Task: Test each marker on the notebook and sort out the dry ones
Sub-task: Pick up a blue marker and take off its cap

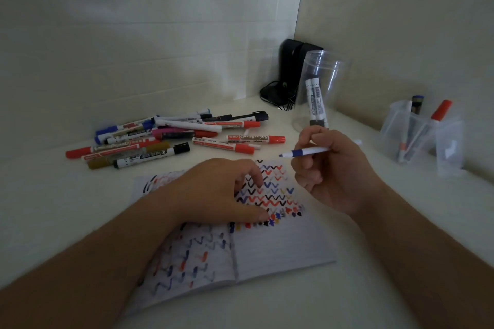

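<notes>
My right hand (331,168) pinches a blue marker (307,152) above the notebook (280,243); my left hand (222,192), fingers relaxed, presses it on the white counter (53,208) in a tiled corner.

A: What sits on the white surface (80,222)?
B: An open notebook (280,248) at lower centre, a marker pile (171,136) at middle left.
A: And right?
B: A clear jar (320,88), and a plastic holder (417,136) farther right.
</notes>
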